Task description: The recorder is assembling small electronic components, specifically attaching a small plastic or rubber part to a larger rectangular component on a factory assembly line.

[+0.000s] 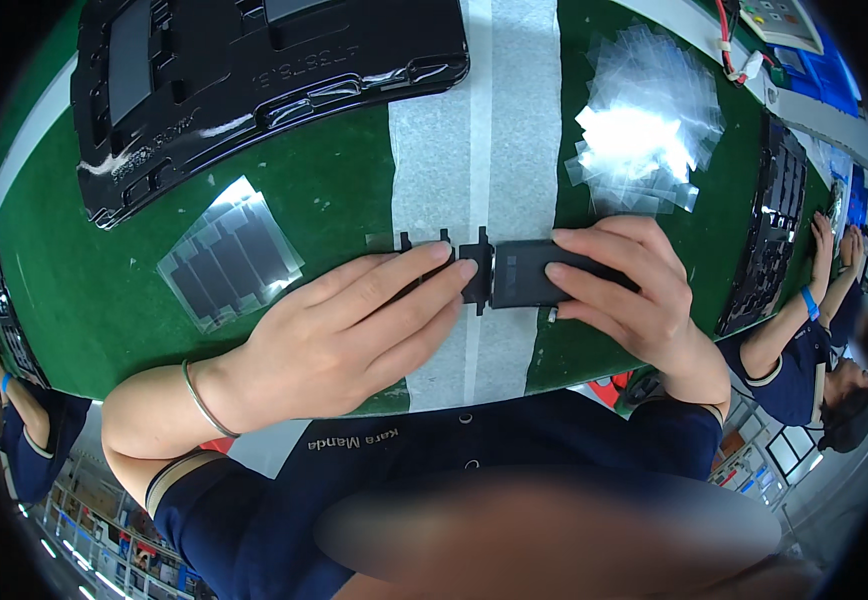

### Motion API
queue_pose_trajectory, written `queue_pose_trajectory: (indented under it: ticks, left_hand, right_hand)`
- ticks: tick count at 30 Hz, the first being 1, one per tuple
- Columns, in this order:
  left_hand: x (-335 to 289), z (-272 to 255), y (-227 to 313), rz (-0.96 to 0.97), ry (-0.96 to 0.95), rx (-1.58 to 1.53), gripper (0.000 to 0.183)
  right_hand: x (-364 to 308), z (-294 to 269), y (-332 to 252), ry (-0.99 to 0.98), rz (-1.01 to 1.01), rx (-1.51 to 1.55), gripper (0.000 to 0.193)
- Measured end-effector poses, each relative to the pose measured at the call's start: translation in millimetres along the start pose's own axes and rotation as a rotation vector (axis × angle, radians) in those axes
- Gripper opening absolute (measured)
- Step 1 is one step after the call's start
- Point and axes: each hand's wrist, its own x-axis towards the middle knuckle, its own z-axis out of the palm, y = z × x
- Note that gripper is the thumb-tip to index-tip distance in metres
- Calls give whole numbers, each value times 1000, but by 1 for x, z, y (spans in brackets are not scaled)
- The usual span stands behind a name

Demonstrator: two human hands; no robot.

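Black block (524, 275) at the frame's centre, probably light, stiff and best held by its edges, has its right end pinched in the right hand (639, 280), while the left hand's (344, 330) fingertips touch the neighbouring dark clip (480, 290), their grip unclear.

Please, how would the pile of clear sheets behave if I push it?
The pile of clear sheets would probably spread, because they overlap at many angles. Each is likely light, looking thin and see-through. The bright gloss suggests they may be slippery.
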Motion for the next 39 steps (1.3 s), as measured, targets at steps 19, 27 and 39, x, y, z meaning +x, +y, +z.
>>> queue_pose_trajectory:
  ticks: [19,27,39]
  left_hand:
    - [1,6,0,-21,52,26,29]
    - [0,8,0,-12,58,35,28]
    - [2,7,-1,-5,73,30,29]
  right_hand:
    - [2,6,0,0,-16,-24,37]
    - [1,6,-1,-3,-22,-24,38]
    - [0,5,0,-17,-8,-21,38]
